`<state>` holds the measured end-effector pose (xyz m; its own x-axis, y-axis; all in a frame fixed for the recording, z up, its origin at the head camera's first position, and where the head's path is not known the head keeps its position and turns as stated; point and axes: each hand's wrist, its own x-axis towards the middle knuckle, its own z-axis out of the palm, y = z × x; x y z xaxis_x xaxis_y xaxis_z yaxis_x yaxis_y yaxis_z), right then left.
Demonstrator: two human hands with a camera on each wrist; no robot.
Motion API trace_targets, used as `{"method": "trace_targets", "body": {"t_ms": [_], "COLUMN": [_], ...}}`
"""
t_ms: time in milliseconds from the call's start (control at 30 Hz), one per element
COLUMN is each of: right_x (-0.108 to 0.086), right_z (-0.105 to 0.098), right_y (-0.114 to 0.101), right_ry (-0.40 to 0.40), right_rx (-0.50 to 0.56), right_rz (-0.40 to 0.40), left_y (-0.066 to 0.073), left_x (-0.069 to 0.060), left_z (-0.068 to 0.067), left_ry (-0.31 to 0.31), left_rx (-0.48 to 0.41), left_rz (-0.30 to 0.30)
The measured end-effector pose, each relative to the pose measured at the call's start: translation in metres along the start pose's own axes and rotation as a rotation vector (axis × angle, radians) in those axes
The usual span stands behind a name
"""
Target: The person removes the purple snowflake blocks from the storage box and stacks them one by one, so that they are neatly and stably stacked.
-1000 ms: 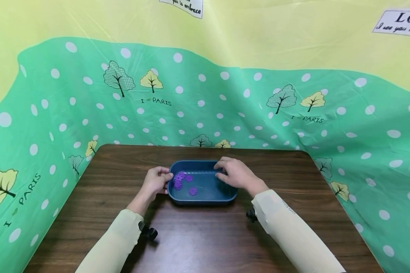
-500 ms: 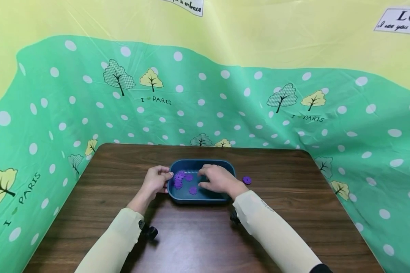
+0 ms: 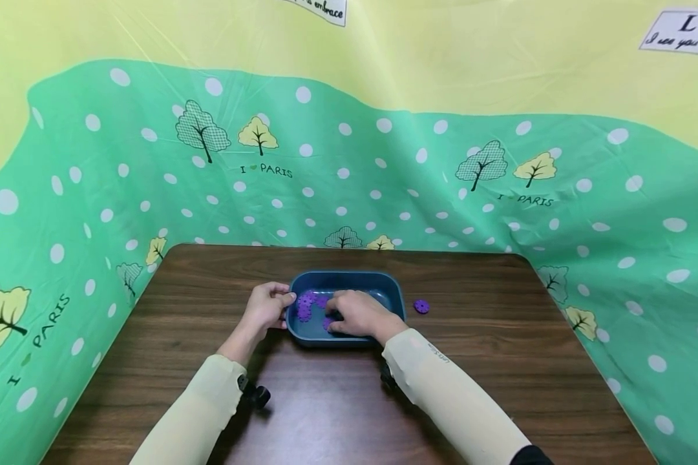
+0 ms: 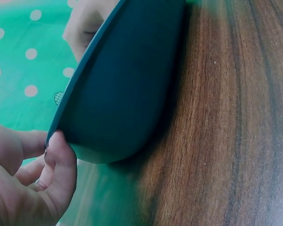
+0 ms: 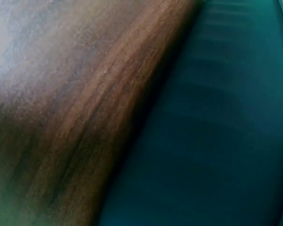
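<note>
My left grip (image 3: 265,307) pinches the tray (image 3: 314,340) at nine o'clock. My right grip (image 3: 357,314) is inside, at a purple piece (image 3: 327,323); can't tell if grasped. Loose disc (image 3: 421,307) on bench (image 3: 349,413), tray's three o'clock. Likely picking out; next wants a clean lift.

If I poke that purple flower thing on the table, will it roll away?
Probably not: the purple piece lies flat on the table, so it would more likely slide. It looks tiny beside the blue tray, so it's probably light. Its neat, notched edge suggests it's stiff, not floppy.
</note>
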<state>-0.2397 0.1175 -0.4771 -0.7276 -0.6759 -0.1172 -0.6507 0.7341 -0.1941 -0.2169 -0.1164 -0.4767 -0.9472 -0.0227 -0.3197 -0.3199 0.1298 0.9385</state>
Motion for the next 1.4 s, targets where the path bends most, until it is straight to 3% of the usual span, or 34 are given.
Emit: {"method": "trace_targets", "body": {"t_ms": [1067, 1400], "right_x": [0.0016, -0.001], "right_z": [0.0036, -0.0025], "right_y": [-0.0013, 0.0026], "right_ry": [0.019, 0.037], "right_rx": [-0.032, 0.026], "right_rz": [-0.03, -0.026], "left_y": [0.0002, 0.0008], "left_x": [0.0002, -0.0011], "left_z": [0.0008, 0.0016], "left_ry": [0.005, 0.006], "left_rx": [-0.005, -0.006], "left_rz": [-0.002, 0.004]}}
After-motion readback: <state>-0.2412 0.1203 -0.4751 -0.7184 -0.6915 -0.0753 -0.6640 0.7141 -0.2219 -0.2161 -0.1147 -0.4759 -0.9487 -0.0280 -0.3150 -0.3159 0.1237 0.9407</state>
